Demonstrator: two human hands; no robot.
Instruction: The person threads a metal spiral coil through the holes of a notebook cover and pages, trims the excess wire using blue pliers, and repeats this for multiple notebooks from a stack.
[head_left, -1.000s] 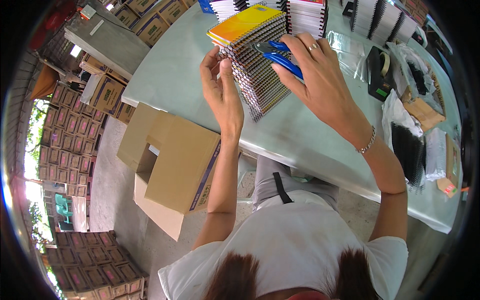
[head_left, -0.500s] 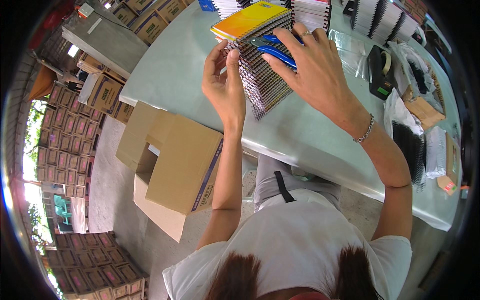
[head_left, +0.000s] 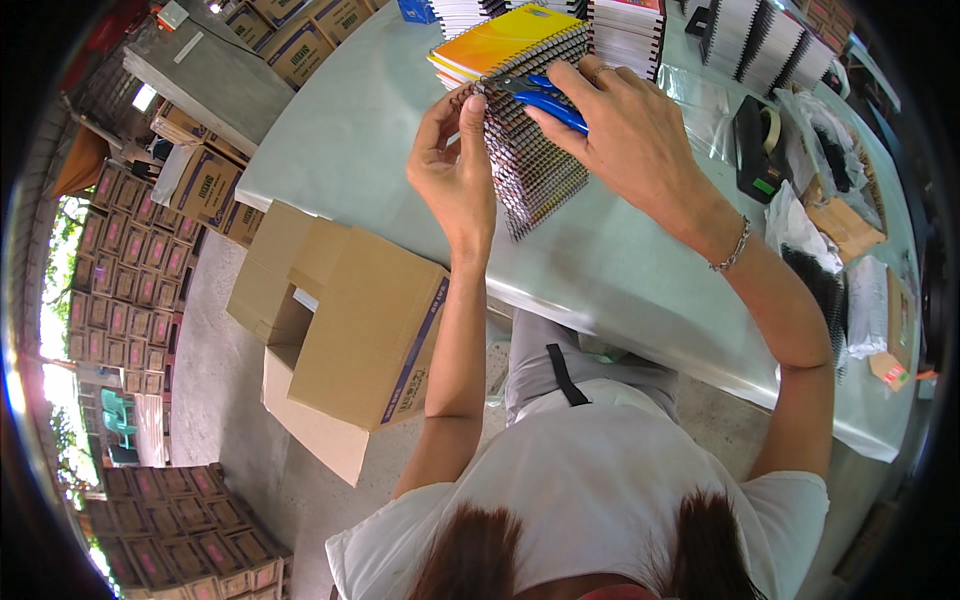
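Many brown cartons (head_left: 128, 270) stand stacked on the left, with a teal plastic chair (head_left: 118, 415) between two of the piles. Farther right, we see an open cardboard box (head_left: 365, 325) with a blue stripe, beside the near left edge of our pale grey-green table (head_left: 340, 150). Our left hand (head_left: 455, 165) is raised there, thumb and fingers gathered at the coil ends on the left corner of the notebook stack; we cannot tell whether they pinch the wire. That stack of spiral-bound notebooks (head_left: 510, 38), topped by a yellow-orange cover, rests on the table's far side, coiled spines toward us. Thick bound books (head_left: 625, 40) stand just right of it. Our right hand (head_left: 640, 130) is wrapped around the blue-handled wire cutters (head_left: 555, 108), whose grey jaws reach the coils beside our left thumb. Farther right lie clear plastic sheeting (head_left: 700, 105), a black tape dispenser (head_left: 755, 150) and, nearer us, a bundle of black binding coils (head_left: 815, 275).
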